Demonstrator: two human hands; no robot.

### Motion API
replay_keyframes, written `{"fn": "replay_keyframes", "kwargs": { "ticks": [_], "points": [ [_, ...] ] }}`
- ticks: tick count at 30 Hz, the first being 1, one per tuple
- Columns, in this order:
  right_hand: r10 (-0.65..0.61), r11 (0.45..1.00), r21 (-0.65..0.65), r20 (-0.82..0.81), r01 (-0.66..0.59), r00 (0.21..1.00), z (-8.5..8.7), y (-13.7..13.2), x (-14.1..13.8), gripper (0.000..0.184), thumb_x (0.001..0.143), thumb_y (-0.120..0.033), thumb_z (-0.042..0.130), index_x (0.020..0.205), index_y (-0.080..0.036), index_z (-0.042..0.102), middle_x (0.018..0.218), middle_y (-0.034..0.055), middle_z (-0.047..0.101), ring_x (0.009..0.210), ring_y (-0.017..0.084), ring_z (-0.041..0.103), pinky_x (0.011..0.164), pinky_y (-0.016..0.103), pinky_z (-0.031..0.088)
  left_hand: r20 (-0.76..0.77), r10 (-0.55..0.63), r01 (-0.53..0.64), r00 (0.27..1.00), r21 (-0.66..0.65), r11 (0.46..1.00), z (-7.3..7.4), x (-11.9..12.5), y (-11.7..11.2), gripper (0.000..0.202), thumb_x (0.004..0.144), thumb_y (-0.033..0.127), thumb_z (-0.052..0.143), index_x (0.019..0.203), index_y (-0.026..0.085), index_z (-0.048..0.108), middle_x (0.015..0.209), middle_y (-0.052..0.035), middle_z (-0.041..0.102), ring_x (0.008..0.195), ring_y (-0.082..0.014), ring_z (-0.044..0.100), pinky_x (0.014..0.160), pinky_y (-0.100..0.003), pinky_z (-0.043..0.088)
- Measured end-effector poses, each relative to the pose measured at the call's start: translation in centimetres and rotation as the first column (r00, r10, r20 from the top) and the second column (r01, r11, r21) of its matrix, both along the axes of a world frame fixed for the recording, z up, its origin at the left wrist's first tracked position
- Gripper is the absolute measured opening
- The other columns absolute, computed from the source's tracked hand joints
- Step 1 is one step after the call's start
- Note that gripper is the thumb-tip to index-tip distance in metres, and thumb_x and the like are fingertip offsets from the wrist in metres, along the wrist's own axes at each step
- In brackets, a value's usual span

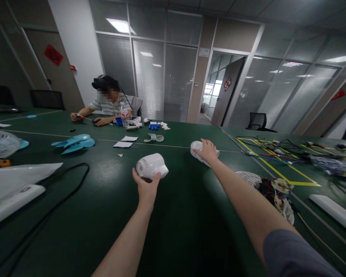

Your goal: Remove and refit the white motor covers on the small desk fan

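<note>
My left hand (146, 187) is closed around a white plastic motor housing (151, 166) and holds it up over the green table (109, 215). My right hand (208, 151) reaches further out and rests on a second white plastic part (196, 148) lying on the table, fingers curled over it. Both arms stretch forward from the near edge.
A white fan grille with tangled wires (272, 190) lies to the right. Blue fan blades (75, 143), a black cable (60, 196), a white fan (0, 143) and a white base (11, 200) lie left. A seated person (108, 105) works at the far side. Yellow tape (276, 165) marks the right table.
</note>
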State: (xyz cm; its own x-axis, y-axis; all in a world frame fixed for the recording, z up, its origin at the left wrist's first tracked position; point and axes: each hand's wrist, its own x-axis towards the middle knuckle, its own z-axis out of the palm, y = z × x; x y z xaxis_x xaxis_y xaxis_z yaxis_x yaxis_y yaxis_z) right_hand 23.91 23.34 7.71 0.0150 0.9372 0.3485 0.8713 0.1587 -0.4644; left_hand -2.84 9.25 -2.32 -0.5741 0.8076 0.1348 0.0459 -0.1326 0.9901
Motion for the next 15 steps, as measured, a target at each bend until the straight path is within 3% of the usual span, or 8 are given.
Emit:
{"fn": "replay_keyframes", "kwargs": {
  "ticks": [2, 4, 8, 15],
  "points": [
    [-0.068, 0.997, -0.026, 0.099, 0.071, 0.993, -0.1, 1.5, 1.3, 0.091, 0.064, -0.059, 0.071, 0.141, -0.023, 0.038, 0.147, 0.0189, 0.034, 0.137, 0.042, 0.02, 0.104, 0.062, 0.018, -0.05, -0.027, 0.025, 0.998, -0.031, 0.999, -0.1, -0.1, 0.0, 0.111, 0.072, 0.041, 0.076, 0.15, 0.028, -0.003, 0.146, -0.0181, 0.038, 0.121, -0.0282, 0.055, 0.099, -0.043, 0.047],
    [-0.101, 0.992, -0.059, 0.178, 0.113, 0.979, -0.6, 2.6, 1.9, 0.092, 0.059, -0.06, 0.074, 0.139, -0.027, 0.043, 0.14, 0.0181, 0.042, 0.132, 0.045, 0.03, 0.1, 0.066, 0.02, -0.098, -0.042, 0.037, 0.994, -0.046, 0.998, -0.1, -0.1, 0.0, 0.111, 0.073, 0.044, 0.074, 0.15, 0.028, -0.004, 0.147, -0.019, 0.037, 0.123, -0.03, 0.054, 0.099, -0.045, 0.047],
    [-0.125, 0.988, -0.054, 0.269, 0.144, 0.955, -1.9, 3.2, 1.7, 0.089, 0.059, -0.061, 0.074, 0.138, -0.03, 0.045, 0.134, 0.018, 0.047, 0.123, 0.044, 0.041, 0.098, 0.064, 0.023, -0.149, -0.026, 0.02, 0.988, -0.046, 0.999, -0.2, -0.2, 0.0, 0.109, 0.074, 0.045, 0.072, 0.149, 0.028, -0.006, 0.149, -0.0195, 0.034, 0.122, -0.0303, 0.055, 0.098, -0.046, 0.048],
    [-0.057, 0.996, 0.073, 0.162, 0.046, 0.985, -2.4, 1.3, 0.6, 0.087, 0.067, -0.059, 0.07, 0.143, -0.033, 0.036, 0.142, 0.0128, 0.041, 0.125, 0.04, 0.04, 0.102, 0.058, 0.024, -0.171, -0.008, 0.003, 0.985, -0.03, 1.0, -0.6, -0.2, 0.3, 0.102, 0.078, 0.043, 0.069, 0.148, 0.026, -0.003, 0.146, -0.0186, 0.037, 0.125, -0.0278, 0.052, 0.098, -0.042, 0.048]
  ]
}}
